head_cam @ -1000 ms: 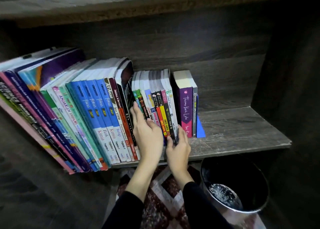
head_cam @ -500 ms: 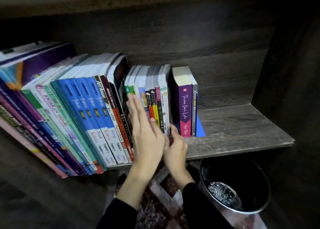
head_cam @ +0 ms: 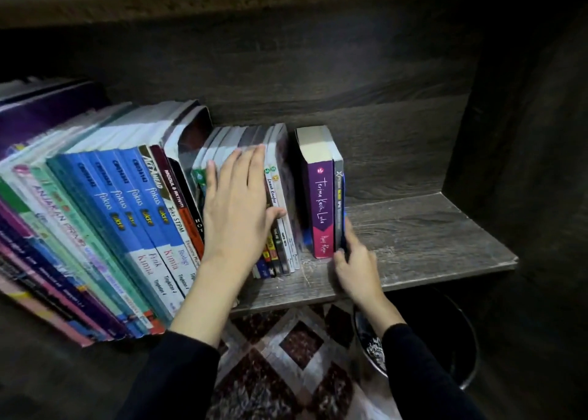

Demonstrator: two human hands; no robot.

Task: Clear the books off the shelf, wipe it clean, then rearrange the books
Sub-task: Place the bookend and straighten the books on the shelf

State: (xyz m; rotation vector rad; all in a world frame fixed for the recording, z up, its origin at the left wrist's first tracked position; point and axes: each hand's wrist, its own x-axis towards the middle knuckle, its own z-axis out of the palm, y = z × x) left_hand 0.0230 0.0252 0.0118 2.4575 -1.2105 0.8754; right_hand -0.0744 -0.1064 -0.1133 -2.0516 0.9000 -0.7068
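A dark wooden shelf (head_cam: 423,235) carries a row of books. Tall blue textbooks (head_cam: 127,203) lean to the left. A cluster of small thin paperbacks (head_cam: 280,196) stands in the middle. My left hand (head_cam: 237,206) lies flat against their spines with straight fingers. To their right stand a thick purple book (head_cam: 318,203) and a slim grey book (head_cam: 339,203). My right hand (head_cam: 356,260) touches the lower right side of the grey book, index finger up along a blue cover; its other fingers are curled near the book's bottom corner.
More large books (head_cam: 47,228) lean at the far left, overhanging the shelf edge. The shelf's right wall (head_cam: 515,133) closes the compartment. A black metal bin (head_cam: 445,340) stands on the floor below the shelf's right half, beside a patterned rug (head_cam: 286,356).
My left hand slid up and flattened over the small paperbacks. My right hand moved right, from the paperbacks to the grey book's right side. A gap has opened between paperbacks and purple book.
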